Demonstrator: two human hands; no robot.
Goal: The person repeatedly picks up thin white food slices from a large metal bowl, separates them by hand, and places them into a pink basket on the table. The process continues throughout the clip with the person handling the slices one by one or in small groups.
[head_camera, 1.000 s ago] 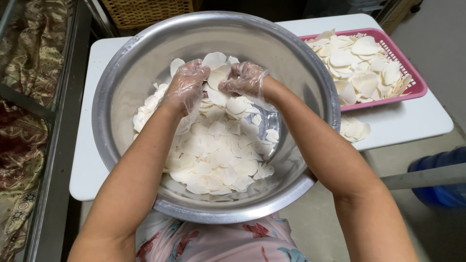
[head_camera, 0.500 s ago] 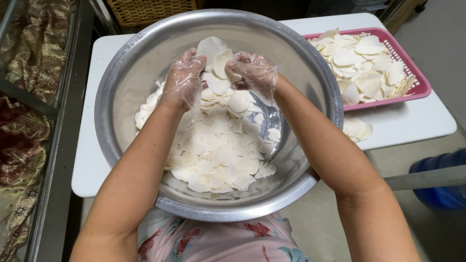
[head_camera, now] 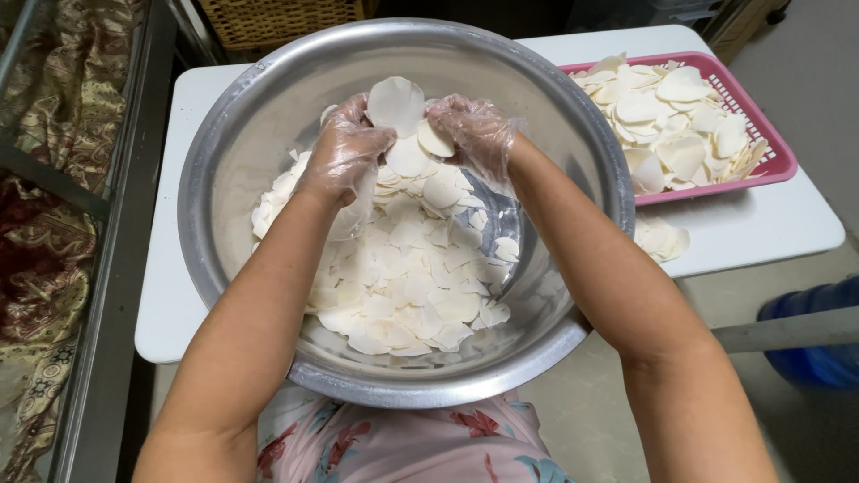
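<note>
A large round shiny steel bowl (head_camera: 268,116) sits at the near edge of a small white desk (head_camera: 743,228), just above the person's floral lap. Inside the bowl lies a heap of thin pale round slices (head_camera: 403,277), thickest toward its near side. Above the heap, at the bowl's far half, the left hand (head_camera: 344,156) and the right hand (head_camera: 474,130), both in clear plastic gloves, are cupped together, holding a raised clump of slices between them. Right of the bowl stands a pink plastic basket (head_camera: 778,165) filled with more slices. Beyond the bowl is a woven wicker basket (head_camera: 277,18).
</note>
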